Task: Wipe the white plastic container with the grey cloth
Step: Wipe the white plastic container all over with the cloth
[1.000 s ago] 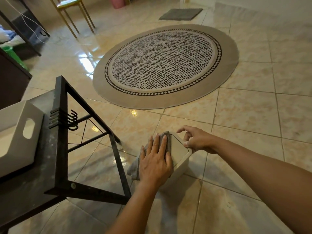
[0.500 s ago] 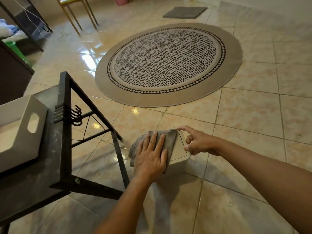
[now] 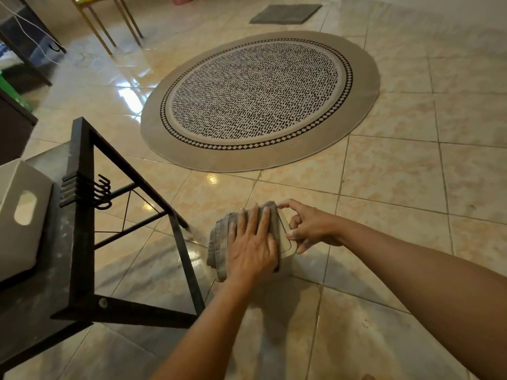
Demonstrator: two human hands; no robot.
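Forearms enter from the bottom edge and meet over the tiled floor (image 3: 384,187), low and just right of centre in the head view. The left hand (image 3: 251,246) lies flat, palm down, fingers straight and close together, pressing the grey cloth (image 3: 219,242) onto the top face of the white plastic container (image 3: 285,239). The cloth covers most of that face and its bunched folds hang over the container's left side toward the floor. Only a narrow strip of the container shows, along its right edge with a rounded corner at the near right. That visible edge runs from near right to far left, away from the person, so the long axis seems to lie that way; the cloth hides too much to be sure. The container stands on the floor tiles.

The right hand (image 3: 310,229) steadies the container from the right: forefinger stretched to the far corner, thumb against the near right edge, the other fingers curled. It clamps on the container's rim.

Just to the left stands a black metal frame (image 3: 82,215) with hooks hanging on its bar, and a second white box (image 3: 19,215) with an oval handle hole rests on its dark shelf. Farther off lies a round patterned rug (image 3: 258,97), and beyond it a small grey mat (image 3: 285,13) and yellow chair legs (image 3: 109,26).
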